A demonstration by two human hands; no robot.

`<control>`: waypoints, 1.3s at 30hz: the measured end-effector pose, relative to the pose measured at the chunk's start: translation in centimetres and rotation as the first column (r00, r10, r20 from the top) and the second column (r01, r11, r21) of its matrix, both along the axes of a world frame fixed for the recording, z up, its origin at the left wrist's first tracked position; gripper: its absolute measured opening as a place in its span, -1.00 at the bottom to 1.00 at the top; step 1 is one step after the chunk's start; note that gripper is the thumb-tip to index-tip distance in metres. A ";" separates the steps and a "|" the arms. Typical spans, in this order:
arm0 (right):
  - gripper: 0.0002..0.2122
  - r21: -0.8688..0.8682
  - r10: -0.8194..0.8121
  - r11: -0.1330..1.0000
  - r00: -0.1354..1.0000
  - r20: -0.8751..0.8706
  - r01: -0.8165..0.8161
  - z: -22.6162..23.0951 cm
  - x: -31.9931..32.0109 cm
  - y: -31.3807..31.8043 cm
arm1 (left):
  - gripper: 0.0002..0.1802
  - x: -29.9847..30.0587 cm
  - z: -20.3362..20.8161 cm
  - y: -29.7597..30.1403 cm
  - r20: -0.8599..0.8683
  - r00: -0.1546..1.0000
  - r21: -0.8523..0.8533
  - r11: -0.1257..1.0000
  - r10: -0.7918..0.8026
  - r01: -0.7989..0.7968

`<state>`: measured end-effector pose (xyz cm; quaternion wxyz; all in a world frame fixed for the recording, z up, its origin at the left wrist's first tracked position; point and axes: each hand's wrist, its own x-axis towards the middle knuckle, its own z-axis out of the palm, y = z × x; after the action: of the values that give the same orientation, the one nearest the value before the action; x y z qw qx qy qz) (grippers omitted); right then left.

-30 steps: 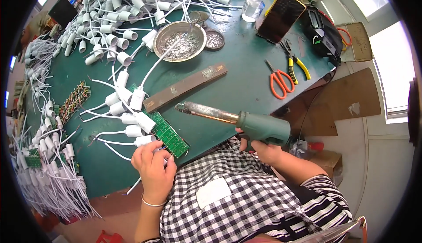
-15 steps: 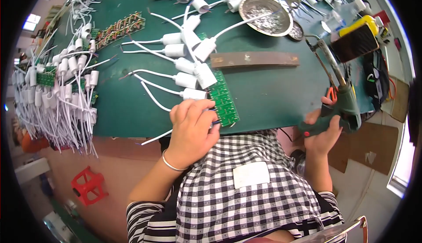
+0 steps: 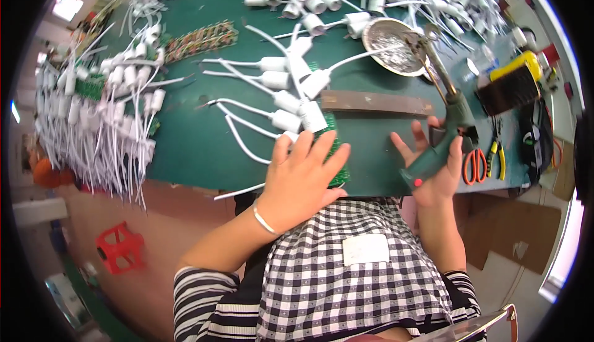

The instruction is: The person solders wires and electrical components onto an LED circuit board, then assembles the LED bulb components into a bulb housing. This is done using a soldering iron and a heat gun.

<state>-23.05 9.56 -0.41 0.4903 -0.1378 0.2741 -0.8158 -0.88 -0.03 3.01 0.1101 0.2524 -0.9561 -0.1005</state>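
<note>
Left hand (image 3: 304,172): lower centre of the frame, palm down over the near end of the board, fingers spread and nearly straight; no grip on anything can be made out, and what lies beneath the palm is hidden.
Right hand (image 3: 436,184): lower right of centre, a loose hold, the gun's handle lying between thumb and splayed fingers.
Soldering gun (image 3: 458,116): right of centre, nose pointing up the frame across the bowl; whether its tip touches anything there cannot be told.
Green circuit board (image 3: 330,122): centre of the frame, partly covered by the left hand and the lamp holders.
White lamp holders (image 3: 286,120): a row along the board's left side, leads trailing left; they seem laid in place, but the joints are out of sight, so how many are soldered is uncertain.
Brown bar (image 3: 377,102): right of centre, its left end beside the board.
Metal bowl (image 3: 369,50): upper right of centre, silvery flakes inside.
Left-hand bundle (image 3: 74,107): left of the frame, holders with green boards among them; probably joined pieces, further along.
Component-filled board strip (image 3: 201,41): upper left, no holders visibly attached.
Loose holder heap (image 3: 314,3): top of the frame, apparently unjoined, so much looks left.
</note>
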 end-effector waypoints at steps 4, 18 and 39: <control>-0.62 -0.020 0.067 0.997 0.996 -0.052 -0.068 -0.2 0.1 -3.9 | -0.27 -0.4 -0.8 -0.3 -0.022 1.000 -0.044 0.999 -0.017 0.016; -0.60 -0.032 0.005 0.999 0.973 -0.230 -0.013 0.3 -0.7 -6.3 | -0.67 6.2 -1.1 -2.5 -0.117 0.979 -0.031 0.984 0.168 -0.173; -0.62 0.020 -0.234 0.970 0.957 -0.173 0.241 0.3 -0.4 -1.9 | -0.38 4.3 -2.3 -7.6 -0.171 0.927 -0.209 0.907 0.335 -0.367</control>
<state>-23.42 7.65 -0.10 0.3664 -0.1628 0.3459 -0.8483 3.37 -7.67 0.70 0.2181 0.3984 -0.8907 0.0196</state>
